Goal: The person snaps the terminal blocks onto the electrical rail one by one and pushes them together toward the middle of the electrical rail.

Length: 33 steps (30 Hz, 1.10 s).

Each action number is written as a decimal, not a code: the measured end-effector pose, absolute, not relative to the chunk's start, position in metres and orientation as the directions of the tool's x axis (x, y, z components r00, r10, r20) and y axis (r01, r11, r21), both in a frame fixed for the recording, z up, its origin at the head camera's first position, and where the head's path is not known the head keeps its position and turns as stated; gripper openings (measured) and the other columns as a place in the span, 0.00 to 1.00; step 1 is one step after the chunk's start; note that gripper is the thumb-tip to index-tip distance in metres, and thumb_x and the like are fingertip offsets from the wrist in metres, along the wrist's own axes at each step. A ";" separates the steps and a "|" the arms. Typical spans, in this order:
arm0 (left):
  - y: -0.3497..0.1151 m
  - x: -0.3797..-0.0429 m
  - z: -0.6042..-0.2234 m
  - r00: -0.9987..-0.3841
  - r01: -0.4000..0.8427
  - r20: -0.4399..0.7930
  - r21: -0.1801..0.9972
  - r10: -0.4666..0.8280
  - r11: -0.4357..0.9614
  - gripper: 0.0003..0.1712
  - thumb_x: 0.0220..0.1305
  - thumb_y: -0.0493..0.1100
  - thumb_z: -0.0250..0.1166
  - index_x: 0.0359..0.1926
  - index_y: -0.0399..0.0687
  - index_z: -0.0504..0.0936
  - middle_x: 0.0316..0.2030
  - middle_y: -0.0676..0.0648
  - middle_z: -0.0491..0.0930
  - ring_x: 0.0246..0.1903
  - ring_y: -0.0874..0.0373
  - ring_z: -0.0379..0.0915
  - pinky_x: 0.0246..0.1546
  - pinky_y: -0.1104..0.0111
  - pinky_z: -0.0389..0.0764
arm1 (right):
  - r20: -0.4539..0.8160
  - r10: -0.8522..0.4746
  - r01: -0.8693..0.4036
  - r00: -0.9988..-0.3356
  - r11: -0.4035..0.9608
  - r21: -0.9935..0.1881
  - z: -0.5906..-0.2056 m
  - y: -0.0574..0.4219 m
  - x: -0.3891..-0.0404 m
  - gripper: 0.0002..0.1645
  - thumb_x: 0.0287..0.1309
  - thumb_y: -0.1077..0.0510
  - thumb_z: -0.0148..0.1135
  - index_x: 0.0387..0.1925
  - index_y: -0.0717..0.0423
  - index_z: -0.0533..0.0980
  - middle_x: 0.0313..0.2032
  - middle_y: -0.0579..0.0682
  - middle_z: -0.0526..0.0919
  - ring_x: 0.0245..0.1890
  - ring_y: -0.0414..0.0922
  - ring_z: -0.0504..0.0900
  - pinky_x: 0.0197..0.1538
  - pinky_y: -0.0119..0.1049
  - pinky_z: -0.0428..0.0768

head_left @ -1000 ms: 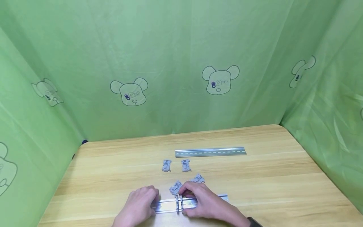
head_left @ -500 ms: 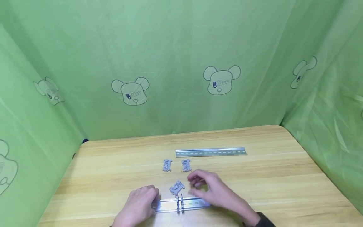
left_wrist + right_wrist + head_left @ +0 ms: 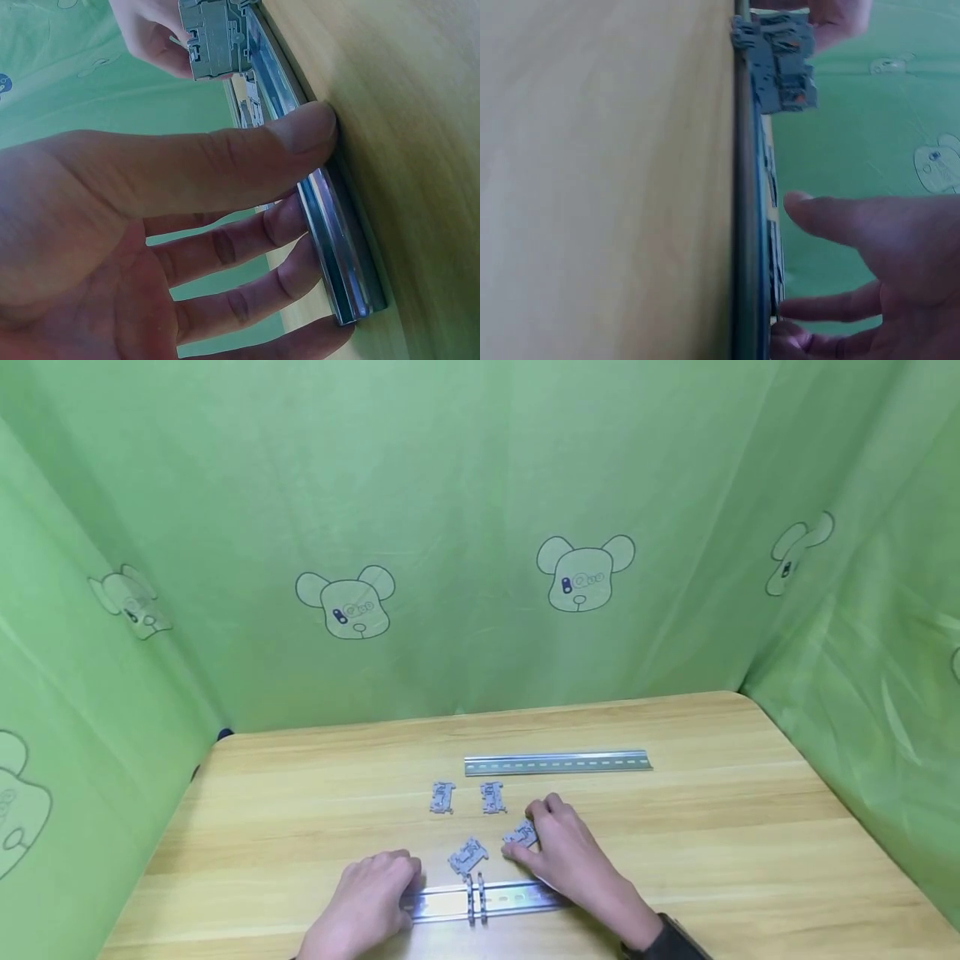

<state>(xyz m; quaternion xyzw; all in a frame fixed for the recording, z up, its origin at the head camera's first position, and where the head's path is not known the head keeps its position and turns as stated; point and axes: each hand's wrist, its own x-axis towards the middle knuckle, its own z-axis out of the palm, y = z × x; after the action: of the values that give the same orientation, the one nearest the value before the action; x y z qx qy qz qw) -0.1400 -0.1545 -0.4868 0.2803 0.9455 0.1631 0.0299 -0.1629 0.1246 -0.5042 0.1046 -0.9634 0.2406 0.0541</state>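
Note:
My left hand [image 3: 369,897] grips the left end of a slotted metal DIN rail [image 3: 442,903] lying near the front of the table. In the left wrist view its thumb [image 3: 304,131] presses on one side, with fingers on the other. Two grey terminal blocks [image 3: 476,900] stand upright side by side on this rail. My right hand [image 3: 566,852] is over a loose grey terminal block [image 3: 521,835] that lies flat behind the rail. Thumb and fingers are at either side of it; the right wrist view shows them spread apart. Another loose block [image 3: 468,856] lies tilted just left.
Two more terminal blocks, a left one [image 3: 442,797] and a right one [image 3: 492,797], lie flat farther back. Behind them is a second DIN rail [image 3: 558,763]. Green curtains [image 3: 465,652] enclose the wooden table [image 3: 300,793] at the back and sides.
My right hand has left the blocks on the rail and moved back and right to the loose block. My left hand has stayed on the rail's left end.

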 end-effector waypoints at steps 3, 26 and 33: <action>-0.153 -0.140 -0.486 -0.839 0.523 0.039 0.329 0.542 0.786 0.18 0.38 0.30 0.78 0.27 0.54 0.80 0.24 0.60 0.74 0.23 0.66 0.65 0.23 0.71 0.68 | 0.171 -0.182 -0.237 -0.968 0.884 -0.402 -0.505 0.121 -0.162 0.37 0.47 0.41 0.80 0.46 0.68 0.80 0.35 0.52 0.74 0.29 0.43 0.69 0.32 0.36 0.76; -0.151 -0.141 -0.489 -0.842 0.515 0.018 0.322 0.539 0.795 0.18 0.38 0.31 0.79 0.30 0.53 0.83 0.25 0.59 0.76 0.25 0.65 0.69 0.25 0.71 0.70 | 0.177 -0.217 -0.280 -0.960 0.776 -0.565 -0.500 0.137 -0.157 0.25 0.40 0.59 0.81 0.42 0.59 0.79 0.34 0.44 0.76 0.33 0.41 0.76 0.37 0.31 0.80; -0.153 -0.142 -0.491 -0.848 0.505 0.016 0.320 0.529 0.801 0.18 0.37 0.33 0.80 0.30 0.53 0.83 0.26 0.59 0.77 0.26 0.64 0.70 0.26 0.70 0.71 | 0.221 -0.282 -0.357 -0.934 0.693 -0.626 -0.494 0.158 -0.154 0.28 0.42 0.60 0.79 0.48 0.59 0.79 0.39 0.42 0.79 0.39 0.41 0.80 0.45 0.35 0.84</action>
<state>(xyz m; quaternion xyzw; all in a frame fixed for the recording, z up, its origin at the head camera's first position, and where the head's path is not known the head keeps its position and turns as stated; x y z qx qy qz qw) -0.1422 -0.1531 -0.4911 0.2727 0.9483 0.1580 0.0373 -0.1539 0.1584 -0.4941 0.1739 -0.9185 0.3509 0.0537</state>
